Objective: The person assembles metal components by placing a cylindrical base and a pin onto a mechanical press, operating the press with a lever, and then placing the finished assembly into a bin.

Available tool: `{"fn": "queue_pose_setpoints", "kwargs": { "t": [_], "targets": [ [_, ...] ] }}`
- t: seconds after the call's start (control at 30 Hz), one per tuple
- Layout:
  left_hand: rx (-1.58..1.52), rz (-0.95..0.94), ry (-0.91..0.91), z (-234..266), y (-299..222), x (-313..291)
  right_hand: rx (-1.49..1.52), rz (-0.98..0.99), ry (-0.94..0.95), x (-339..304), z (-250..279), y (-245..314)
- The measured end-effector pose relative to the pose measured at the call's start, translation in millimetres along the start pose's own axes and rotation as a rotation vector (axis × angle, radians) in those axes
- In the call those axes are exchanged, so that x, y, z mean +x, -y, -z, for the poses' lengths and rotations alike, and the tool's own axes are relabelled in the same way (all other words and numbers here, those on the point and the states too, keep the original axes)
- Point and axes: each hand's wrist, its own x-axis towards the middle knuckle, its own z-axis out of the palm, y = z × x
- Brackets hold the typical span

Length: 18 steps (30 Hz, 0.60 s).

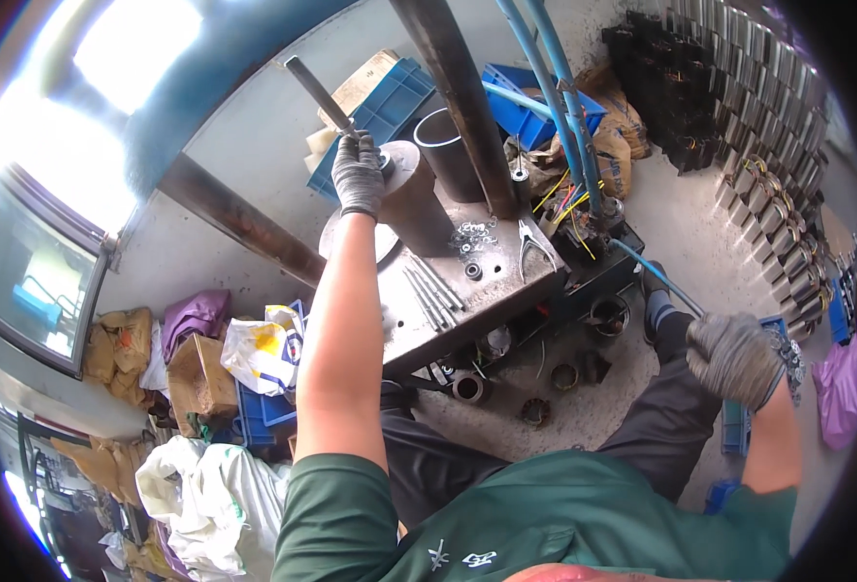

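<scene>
Across the frame's centre, the metal surface (pixel 477 296) carries a thick steel cylinder (pixel 414 199). At right, the right hand's (pixel 734 359) fingers wrap a blue lever (pixel 657 275). Upper left of centre, the left hand's (pixel 359 175) fingers clasp a metal shaft's (pixel 317 94) lower end; probably heavy, stiff, perhaps slick, it suits a mid-length hold.

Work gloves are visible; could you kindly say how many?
2: one grey glove on the left hand, gripping a metal shaft; another on the right hand, holding a blue bar. Others may be hidden.
</scene>
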Motion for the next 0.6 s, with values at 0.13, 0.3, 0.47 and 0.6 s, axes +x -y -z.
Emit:
{"fn": "queue_pose_setpoints", "kwargs": {
  "t": [0.13, 0.3, 0.47, 0.6],
  "targets": [
    [0.036, 0.014, -0.004, 4.6, -19.3, -10.6, 0.132, -0.084, -0.079, -18.4, -29.1, 15.1],
    [0.073, 0.028, 0.012, 6.4, -22.1, -11.4, 0.163, -0.13, -0.169, -24.2, -38.7, 20.0],
    [0.058, 0.015, 0.001, 5.4, -24.5, -12.5, 0.198, -0.15, -0.168, -22.6, -35.5, 20.1],
    [0.036, 0.035, 0.003, 7.2, -20.9, -10.9, 0.208, -0.161, -0.151, -20.5, -31.9, 21.1]
  ]
}}
